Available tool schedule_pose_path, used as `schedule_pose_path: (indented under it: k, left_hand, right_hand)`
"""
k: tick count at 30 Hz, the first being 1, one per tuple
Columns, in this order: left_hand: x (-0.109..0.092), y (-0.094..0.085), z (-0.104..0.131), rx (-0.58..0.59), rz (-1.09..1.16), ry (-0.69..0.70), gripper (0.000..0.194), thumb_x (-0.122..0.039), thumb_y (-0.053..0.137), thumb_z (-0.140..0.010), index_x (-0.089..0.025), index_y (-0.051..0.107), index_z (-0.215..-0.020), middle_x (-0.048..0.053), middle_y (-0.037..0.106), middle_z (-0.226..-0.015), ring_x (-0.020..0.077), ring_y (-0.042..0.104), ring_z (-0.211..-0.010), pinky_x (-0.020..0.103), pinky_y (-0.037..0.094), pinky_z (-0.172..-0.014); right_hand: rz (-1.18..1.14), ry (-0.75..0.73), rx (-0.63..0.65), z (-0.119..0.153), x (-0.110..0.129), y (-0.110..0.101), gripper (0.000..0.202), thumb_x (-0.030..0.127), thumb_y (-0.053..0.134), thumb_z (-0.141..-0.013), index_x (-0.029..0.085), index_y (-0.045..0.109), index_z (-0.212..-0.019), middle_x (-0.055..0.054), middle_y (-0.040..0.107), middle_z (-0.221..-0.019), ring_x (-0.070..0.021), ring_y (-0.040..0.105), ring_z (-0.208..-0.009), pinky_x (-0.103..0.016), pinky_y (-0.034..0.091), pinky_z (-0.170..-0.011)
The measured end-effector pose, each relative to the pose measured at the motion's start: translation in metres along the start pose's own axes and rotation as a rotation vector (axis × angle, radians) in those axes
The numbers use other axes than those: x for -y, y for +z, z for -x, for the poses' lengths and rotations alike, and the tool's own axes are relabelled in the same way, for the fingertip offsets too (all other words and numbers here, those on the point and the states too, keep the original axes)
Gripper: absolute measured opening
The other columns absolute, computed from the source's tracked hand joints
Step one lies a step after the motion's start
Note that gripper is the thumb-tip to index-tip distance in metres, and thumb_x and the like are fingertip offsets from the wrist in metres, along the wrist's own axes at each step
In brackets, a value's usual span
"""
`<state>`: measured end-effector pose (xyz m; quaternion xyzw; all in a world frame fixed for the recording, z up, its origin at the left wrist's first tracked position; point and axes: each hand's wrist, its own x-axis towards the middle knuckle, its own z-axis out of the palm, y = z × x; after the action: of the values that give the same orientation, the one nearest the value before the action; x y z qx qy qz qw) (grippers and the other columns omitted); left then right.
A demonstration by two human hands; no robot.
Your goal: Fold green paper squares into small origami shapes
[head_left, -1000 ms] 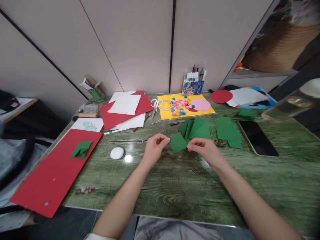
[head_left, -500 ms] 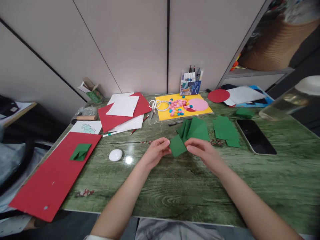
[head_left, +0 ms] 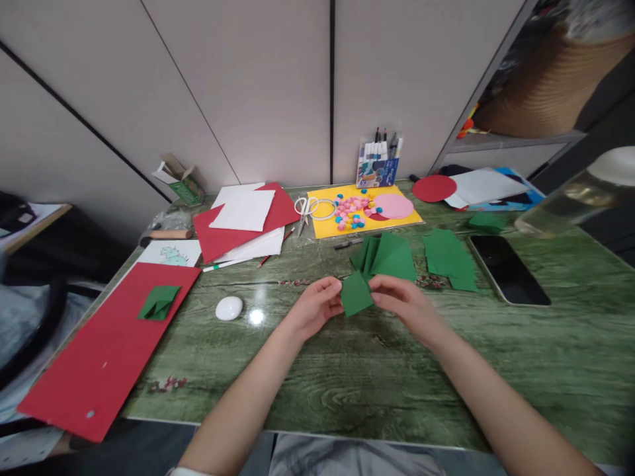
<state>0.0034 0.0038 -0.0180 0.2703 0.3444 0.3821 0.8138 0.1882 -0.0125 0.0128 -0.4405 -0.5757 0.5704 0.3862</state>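
Note:
A small square of green paper (head_left: 356,293) is held above the table between my two hands. My left hand (head_left: 317,305) pinches its left edge between thumb and fingers. At its right corner, the fingertips of my right hand (head_left: 404,301) are closed on the paper. Just beyond it lie folded green papers (head_left: 391,256), partly fanned out. More green paper pieces (head_left: 449,261) rest to the right. On the left, a folded green paper (head_left: 159,302) sits on a long red sheet (head_left: 94,350).
A white computer mouse (head_left: 229,308) lies left of my hands, a phone (head_left: 510,270) to the right. Scissors (head_left: 305,210) and a yellow sheet (head_left: 327,228) with small coloured balls are at the back. A clear bottle (head_left: 560,205) stands right, near a marker box (head_left: 378,168).
The green paper square has turned slightly and shifted a little to the right and toward me. Both hands keep their hold and move slightly with it.

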Motion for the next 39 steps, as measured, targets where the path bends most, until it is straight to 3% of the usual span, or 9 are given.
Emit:
schedule_pose_path:
  k: [7, 10, 14, 19, 25, 28, 30, 33, 39]
  left_hand:
    - [0.0, 0.001, 0.002, 0.023, -0.016, 0.006, 0.023, -0.032, 0.067, -0.07, -0.015, 0.052, -0.069, -0.001, 0.056, -0.063, 0.0096, 0.055, -0.061, 0.023, 0.044, -0.063]
    - [-0.001, 0.003, 0.002, 0.015, -0.049, 0.029, 0.021, -0.032, 0.067, -0.069, -0.015, 0.054, -0.069, -0.002, 0.055, -0.061, 0.0089, 0.054, -0.059, 0.022, 0.044, -0.063]
    - [-0.005, 0.006, 0.004, -0.031, -0.162, 0.105, 0.019, -0.03, 0.067, -0.069, -0.014, 0.058, -0.068, -0.002, 0.057, -0.061, 0.0087, 0.054, -0.059, 0.023, 0.044, -0.065]
    - [-0.006, 0.01, 0.004, -0.107, -0.304, 0.128, 0.021, -0.032, 0.07, -0.064, -0.013, 0.06, -0.065, -0.001, 0.059, -0.061, 0.0091, 0.054, -0.056, 0.022, 0.042, -0.06]
    - [-0.002, 0.011, 0.002, -0.214, -0.32, 0.158, 0.024, -0.036, 0.069, -0.063, -0.014, 0.063, -0.069, -0.002, 0.058, -0.057, 0.0089, 0.051, -0.053, 0.021, 0.04, -0.055]
    - [0.001, 0.01, 0.003, -0.247, -0.345, 0.156, 0.024, -0.035, 0.07, -0.062, -0.015, 0.066, -0.075, -0.001, 0.06, -0.061, 0.0091, 0.051, -0.054, 0.021, 0.038, -0.055]
    - [0.001, 0.01, 0.005, -0.238, -0.373, 0.165, 0.026, -0.031, 0.071, -0.061, -0.015, 0.068, -0.081, 0.0, 0.063, -0.064, 0.0095, 0.052, -0.057, 0.021, 0.037, -0.056]
    - [0.0, 0.014, 0.008, -0.123, -0.396, 0.173, 0.028, -0.027, 0.069, -0.064, -0.014, 0.068, -0.089, 0.004, 0.067, -0.074, 0.0118, 0.055, -0.063, 0.023, 0.039, -0.062]
    - [0.0, 0.02, 0.014, -0.065, -0.455, 0.226, 0.025, -0.022, 0.063, -0.07, -0.017, 0.068, -0.093, 0.003, 0.069, -0.077, 0.0142, 0.058, -0.068, 0.025, 0.042, -0.066]
  right_hand:
    - [0.015, 0.02, -0.062, 0.0, -0.002, 0.001, 0.013, 0.034, 0.06, -0.074, 0.022, 0.06, -0.08, 0.0, 0.06, -0.077, -0.017, 0.056, -0.075, -0.027, 0.044, -0.07]
    - [-0.054, 0.023, -0.05, -0.001, -0.003, 0.001, 0.016, 0.028, 0.058, -0.075, 0.023, 0.058, -0.091, -0.001, 0.061, -0.085, -0.0174, 0.058, -0.082, -0.028, 0.045, -0.074]
    - [0.027, -0.083, -0.083, -0.001, -0.002, 0.002, 0.038, 0.012, 0.052, -0.073, 0.026, 0.05, -0.108, -0.002, 0.058, -0.092, -0.0179, 0.057, -0.088, -0.031, 0.046, -0.077]
    - [0.338, -0.283, -0.086, 0.001, 0.004, 0.004, 0.03, 0.006, 0.049, -0.071, 0.024, 0.06, -0.092, -0.004, 0.057, -0.103, -0.02, 0.053, -0.099, -0.035, 0.041, -0.087]
    - [0.536, -0.267, 0.023, 0.002, 0.004, -0.001, 0.033, 0.0, 0.049, -0.065, 0.025, 0.066, -0.079, -0.003, 0.052, -0.115, -0.0215, 0.05, -0.106, -0.038, 0.038, -0.092]
    - [0.57, -0.251, 0.064, 0.0, 0.001, -0.004, 0.025, 0.008, 0.054, -0.071, 0.026, 0.068, -0.08, -0.003, 0.049, -0.118, -0.0217, 0.05, -0.106, -0.038, 0.038, -0.092]
    - [0.563, -0.247, 0.077, -0.001, 0.0, -0.004, 0.014, 0.018, 0.056, -0.076, 0.025, 0.068, -0.08, -0.004, 0.051, -0.117, -0.0212, 0.051, -0.105, -0.037, 0.038, -0.092]
    - [0.523, -0.243, 0.026, -0.003, -0.003, -0.003, 0.007, 0.026, 0.057, -0.078, 0.022, 0.063, -0.08, -0.005, 0.056, -0.107, -0.0199, 0.053, -0.099, -0.034, 0.039, -0.088]
    - [0.472, -0.122, -0.12, -0.006, -0.01, 0.005, 0.012, 0.031, 0.056, -0.079, 0.021, 0.049, -0.075, 0.001, 0.053, -0.071, -0.0151, 0.05, -0.067, -0.026, 0.04, -0.062]
